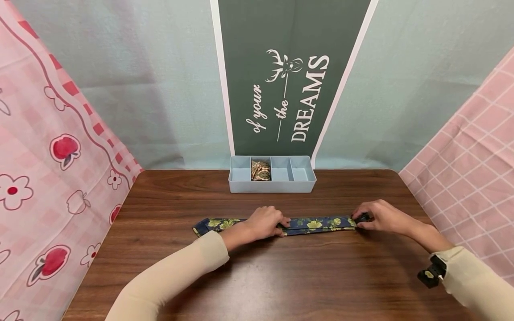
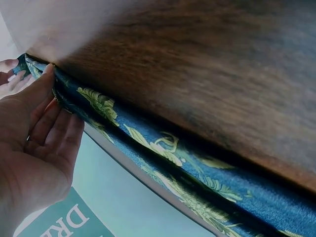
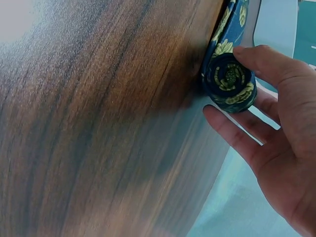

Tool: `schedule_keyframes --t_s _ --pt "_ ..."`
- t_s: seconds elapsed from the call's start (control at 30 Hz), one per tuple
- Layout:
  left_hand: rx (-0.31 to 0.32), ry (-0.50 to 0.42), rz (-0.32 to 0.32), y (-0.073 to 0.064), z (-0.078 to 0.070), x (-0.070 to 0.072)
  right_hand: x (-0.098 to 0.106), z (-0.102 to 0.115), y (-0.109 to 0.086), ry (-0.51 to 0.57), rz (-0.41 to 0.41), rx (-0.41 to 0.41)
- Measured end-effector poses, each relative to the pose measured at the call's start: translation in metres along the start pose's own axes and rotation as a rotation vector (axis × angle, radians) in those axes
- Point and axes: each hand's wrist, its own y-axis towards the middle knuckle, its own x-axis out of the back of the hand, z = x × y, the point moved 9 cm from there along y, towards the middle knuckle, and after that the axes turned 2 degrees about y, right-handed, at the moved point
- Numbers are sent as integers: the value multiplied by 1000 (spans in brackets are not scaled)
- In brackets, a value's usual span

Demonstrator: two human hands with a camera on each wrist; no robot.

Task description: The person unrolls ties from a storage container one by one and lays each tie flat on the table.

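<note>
A navy necktie [image 1: 314, 224] with yellow-green flowers lies lengthwise across the wooden table. Its right end is wound into a tight roll [image 3: 230, 81], the spiral facing the right wrist camera. My right hand [image 1: 379, 216] holds this roll, thumb on top and fingers curved around the far side. Partway along the flat stretch, my left hand [image 1: 263, 223] pinches the necktie by its edges between thumb and fingers. The wide pointed end [image 1: 205, 226] extends left past the left wrist, partly covered by that forearm.
At the table's back edge stands a light blue divided tray [image 1: 273, 187]. A folded or rolled patterned brown cloth [image 1: 261, 171] sits in its second compartment from the left. Pink printed curtains [image 1: 60, 200] flank the table [image 1: 297, 276], and a pale green cloth hangs behind.
</note>
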Motion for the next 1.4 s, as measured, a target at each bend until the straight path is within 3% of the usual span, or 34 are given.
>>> schedule_keyframes --t_s 0.33,0.8,1.07,1.4 --pt "14 6 -1 -4 5 5 5 -7 -5 52 37 -93" --pt "13 29 6 -10 7 9 9 -15 -9 70 16 -124" --pt "-3 180 -7 -2 -1 12 10 -14 -8 68 37 -137" --pt "-35 169 -68 19 -15 21 5 -14 -9 87 71 -177"
